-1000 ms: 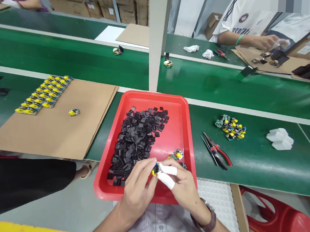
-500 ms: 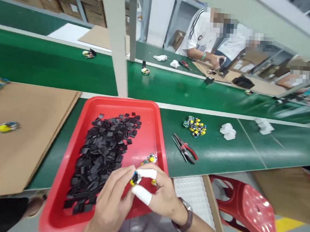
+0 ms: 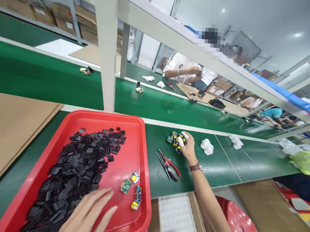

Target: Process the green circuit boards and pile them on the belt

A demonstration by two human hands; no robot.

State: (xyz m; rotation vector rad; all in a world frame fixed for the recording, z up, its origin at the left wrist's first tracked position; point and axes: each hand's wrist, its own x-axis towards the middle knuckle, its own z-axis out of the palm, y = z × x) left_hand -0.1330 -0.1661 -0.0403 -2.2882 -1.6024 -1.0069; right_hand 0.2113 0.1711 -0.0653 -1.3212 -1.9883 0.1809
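Observation:
My left hand (image 3: 91, 214) hovers over the front of the red tray (image 3: 145, 165), its fingers apart and holding nothing. Black square plastic pieces (image 3: 79, 167) lie heaped beside it in the tray. To its right in the tray are a green circuit board (image 3: 125, 186), a board with a yellow part (image 3: 134, 176) and a longer board with a yellow end (image 3: 136, 198). Out on the green bench, my right hand (image 3: 187, 148), with white covers on thumb and forefinger, reaches onto a pile of small circuit boards (image 3: 174, 139). Its covered fingers are apart; some of the pile is hidden beneath them.
Pliers with red handles (image 3: 173, 168) and thin tweezers (image 3: 163, 163) lie right of the tray. White crumpled pieces (image 3: 207, 147) sit beyond my right hand. Cardboard (image 3: 10, 134) covers the left bench. A frame post (image 3: 103, 56) stands behind the tray; a co-worker (image 3: 182, 66) is across the belt.
Both hands were together over the tray around a small circuit board. They have parted: my right hand has moved right to the pile, and my left no longer holds anything. The view has shifted.

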